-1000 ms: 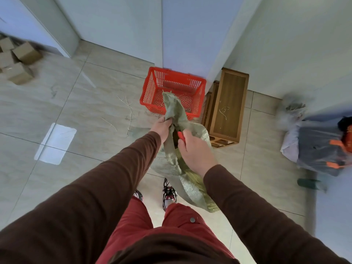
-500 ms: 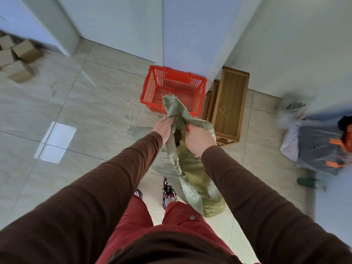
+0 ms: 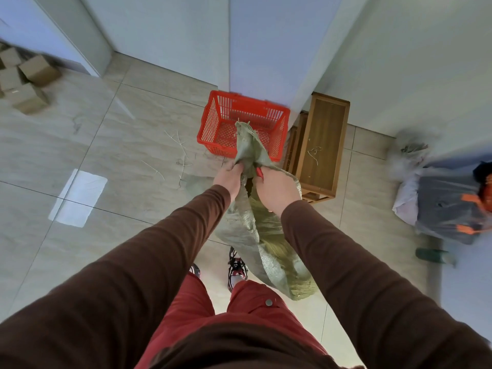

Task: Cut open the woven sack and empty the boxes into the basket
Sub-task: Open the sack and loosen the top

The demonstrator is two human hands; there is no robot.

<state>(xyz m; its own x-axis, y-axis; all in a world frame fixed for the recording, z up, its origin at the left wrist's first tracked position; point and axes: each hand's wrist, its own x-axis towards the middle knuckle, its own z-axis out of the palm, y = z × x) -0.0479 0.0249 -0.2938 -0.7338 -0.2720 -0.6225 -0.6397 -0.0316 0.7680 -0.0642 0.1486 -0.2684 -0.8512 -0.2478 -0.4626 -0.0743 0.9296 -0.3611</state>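
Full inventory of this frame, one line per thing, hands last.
woven sack: 1, grey-green, hanging in front of the person, top bunched over the basket's near rim
basket: 1, red plastic mesh, on the floor by the wall corner; no boxes visible inside
cardboard boxes: about 5, brown, floor, far left
wooden crate: 1, brown, right of the basket
plastic bag: 1, clear, dark and orange contents, floor, right, blurred
red tool: 1, only a tip showing, in the right hand
left hand: grips the sack's neck
right hand: holds the red tool against the sack

Likely storeroom or back hallway: tiled floor [image 3: 138,145], stacked cardboard boxes [image 3: 24,81], bagged goods [image 3: 447,206].
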